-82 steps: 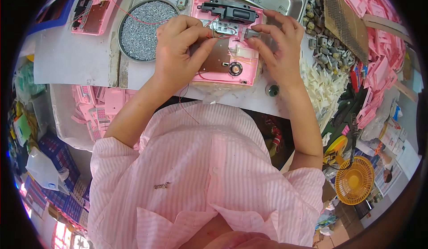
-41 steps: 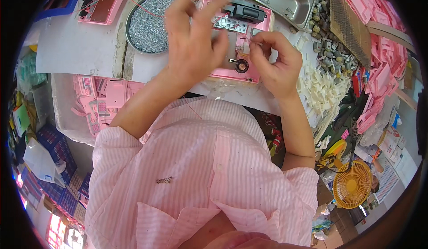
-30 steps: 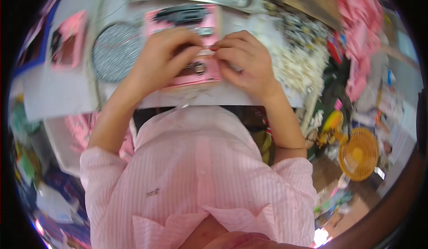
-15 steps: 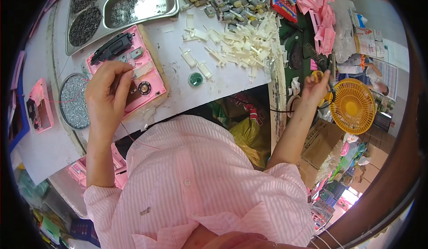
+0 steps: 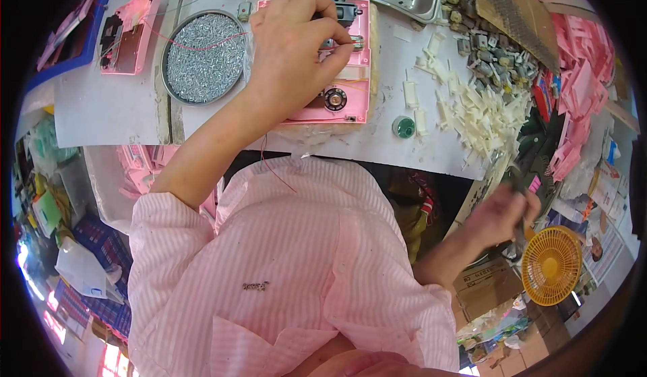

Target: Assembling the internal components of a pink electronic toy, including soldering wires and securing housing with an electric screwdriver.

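A pink plastic housing [image 5: 360,97] lies on a pale pad on the table, with a round black speaker [image 5: 335,99], a black part [image 5: 347,13] and a small metal motor fitted in it. Over its upper middle is my left hand [image 5: 293,43], thumb and forefinger pinched on a thin red wire beside the motor. The hand hides the housing's left part. Off the table's right end, my right hand [image 5: 502,212] is smeared by motion. Its fingers are curled round something dark that I cannot make out.
Left of the housing stands a round tray of screws [image 5: 204,60], then a second pink housing [image 5: 129,36]. A steel tray [image 5: 421,3] is behind. White plastic parts [image 5: 482,110], metal motors [image 5: 492,60], a green round container [image 5: 404,127] and a yellow basket [image 5: 551,266] lie rightward.
The whole view has swung, so the table now sits farther right and higher. My left hand has moved over the motor, fingers still pinched. My right hand has shifted beside the table's right end.
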A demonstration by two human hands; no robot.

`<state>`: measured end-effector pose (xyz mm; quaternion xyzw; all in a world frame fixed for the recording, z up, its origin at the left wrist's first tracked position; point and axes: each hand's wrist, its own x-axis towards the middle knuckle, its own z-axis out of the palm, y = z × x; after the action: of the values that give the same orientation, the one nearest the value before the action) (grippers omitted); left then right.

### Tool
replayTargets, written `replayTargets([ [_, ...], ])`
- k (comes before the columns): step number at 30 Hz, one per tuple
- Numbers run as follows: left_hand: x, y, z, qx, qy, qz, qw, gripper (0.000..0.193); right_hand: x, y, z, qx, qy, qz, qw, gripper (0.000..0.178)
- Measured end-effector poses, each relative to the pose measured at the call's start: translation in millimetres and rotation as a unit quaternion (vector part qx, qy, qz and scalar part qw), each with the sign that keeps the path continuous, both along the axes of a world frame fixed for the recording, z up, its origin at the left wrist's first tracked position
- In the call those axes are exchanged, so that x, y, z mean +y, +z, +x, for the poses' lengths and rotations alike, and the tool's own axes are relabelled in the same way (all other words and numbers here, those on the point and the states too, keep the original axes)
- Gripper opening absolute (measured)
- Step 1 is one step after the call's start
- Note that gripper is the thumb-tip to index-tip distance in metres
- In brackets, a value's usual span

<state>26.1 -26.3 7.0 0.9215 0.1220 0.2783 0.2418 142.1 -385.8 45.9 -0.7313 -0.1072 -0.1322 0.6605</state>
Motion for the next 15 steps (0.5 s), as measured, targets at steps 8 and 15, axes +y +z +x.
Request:
replayTargets([
  [8,-2.2,-6.6,3.7,-0.027,0.01,-0.006,1.0,0.008,127.5,-24.9,-23.2,0.042,0.297,-0.086,0.95,0.028],
  [15,-0.4,5.4,1.8,0.014,-0.012,-0.05,0.999,0.014,139.7,-36.2,-20.0,0.001,0.313,-0.088,0.946,0.029],
])
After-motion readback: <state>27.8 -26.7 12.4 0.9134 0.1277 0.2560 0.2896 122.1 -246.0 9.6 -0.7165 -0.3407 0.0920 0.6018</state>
